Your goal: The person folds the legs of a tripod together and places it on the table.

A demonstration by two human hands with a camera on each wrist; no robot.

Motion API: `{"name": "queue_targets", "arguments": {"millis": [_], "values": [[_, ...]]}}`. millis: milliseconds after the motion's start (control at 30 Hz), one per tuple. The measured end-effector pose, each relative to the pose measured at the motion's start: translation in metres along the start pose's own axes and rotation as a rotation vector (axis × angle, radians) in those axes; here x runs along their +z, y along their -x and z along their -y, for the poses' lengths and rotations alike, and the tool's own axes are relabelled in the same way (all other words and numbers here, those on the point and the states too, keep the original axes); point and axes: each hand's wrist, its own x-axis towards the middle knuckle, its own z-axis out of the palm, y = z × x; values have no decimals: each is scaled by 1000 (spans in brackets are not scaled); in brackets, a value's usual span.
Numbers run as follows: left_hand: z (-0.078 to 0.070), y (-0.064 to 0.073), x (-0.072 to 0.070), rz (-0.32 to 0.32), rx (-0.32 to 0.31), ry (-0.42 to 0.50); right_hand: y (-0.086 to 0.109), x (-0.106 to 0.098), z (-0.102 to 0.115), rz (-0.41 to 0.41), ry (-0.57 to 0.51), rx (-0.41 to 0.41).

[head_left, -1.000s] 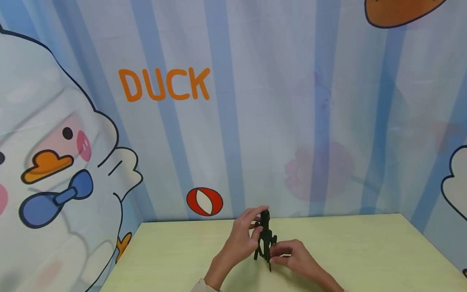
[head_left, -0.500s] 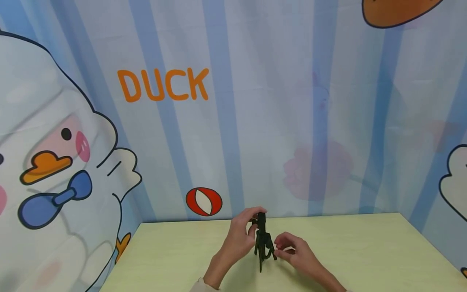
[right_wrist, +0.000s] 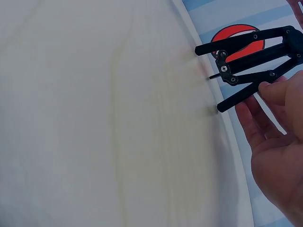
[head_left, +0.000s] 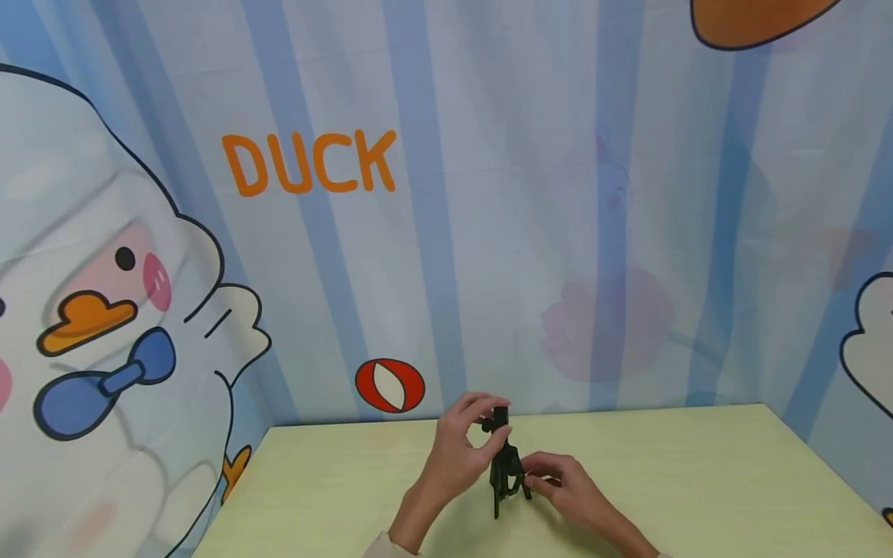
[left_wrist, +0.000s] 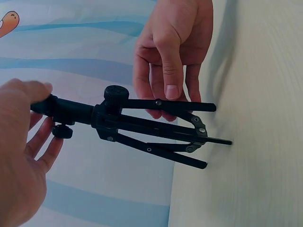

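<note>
A small black tripod stands with its legs partly spread, its feet pointing down at the table. My left hand grips its top, thumb in front and fingers over the head. In the left wrist view, two knobs show on the tripod, one by the left hand's fingers and one where the legs join. My right hand pinches one leg between thumb and fingers; the right wrist view shows the thumb of the right hand on that leg. Whether every foot touches the tabletop is hard to tell.
The pale yellow table reaches back to a blue-and-white striped curtain printed with a duck. The table's back edge lies just behind the tripod.
The tripod has turned about its upright axis and shifted slightly left. My right hand came off it, then took hold of a leg again. The left hand keeps its place at the top.
</note>
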Motion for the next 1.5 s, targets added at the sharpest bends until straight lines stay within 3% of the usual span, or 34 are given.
{"name": "queue_targets", "arguments": {"millis": [267, 467, 933, 1200, 1500], "values": [[-2, 0, 1, -26, 15, -18, -1, 0, 1, 42, -25, 2], [-3, 0, 0, -34, 47, -24, 0, 1, 0, 77, -54, -57], [-1, 3, -3, -39, 103, 37, 2, 6, 1, 194, -169, -47], [-4, 4, -5, -1, 18, 76, 2, 8, -1, 215, -159, -60], [-1, 3, -4, -13, 61, 83, 2, 10, -1, 211, -124, -101]]}}
